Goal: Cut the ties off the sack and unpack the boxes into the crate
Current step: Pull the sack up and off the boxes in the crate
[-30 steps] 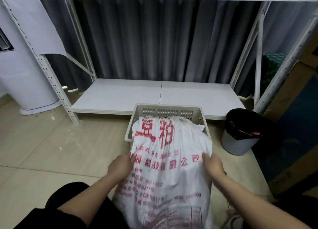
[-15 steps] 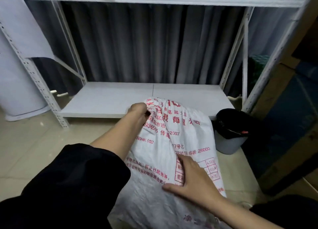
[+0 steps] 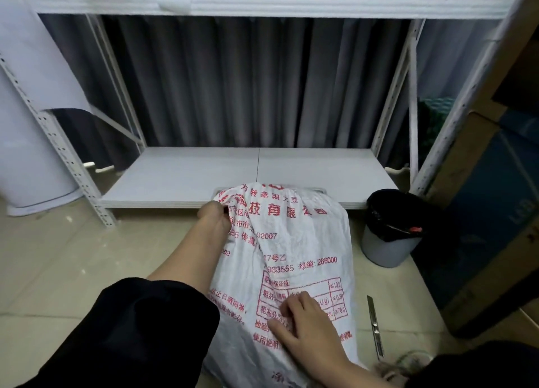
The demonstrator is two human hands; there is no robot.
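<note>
A white woven sack [image 3: 294,250] with red print lies tipped forward over the beige crate, of which only the far rim [image 3: 316,189] shows. My left hand [image 3: 214,217] grips the sack's fabric at its upper left edge. My right hand [image 3: 303,326] presses on the lower part of the sack with fingers bent into the fabric. No boxes are visible; the sack hides the inside of the crate.
A utility knife [image 3: 374,328] lies on the tiled floor right of the sack, with loose cord [image 3: 408,361] near it. A grey bin [image 3: 390,227] with a black liner stands at right. Low white shelf [image 3: 256,175] lies behind the crate; cardboard boxes [image 3: 481,218] stand far right.
The sack has been pulled up and forward over the crate, which was plainly visible a second ago. My left hand moved up to the sack's top edge; my right hand shifted down to its lower part.
</note>
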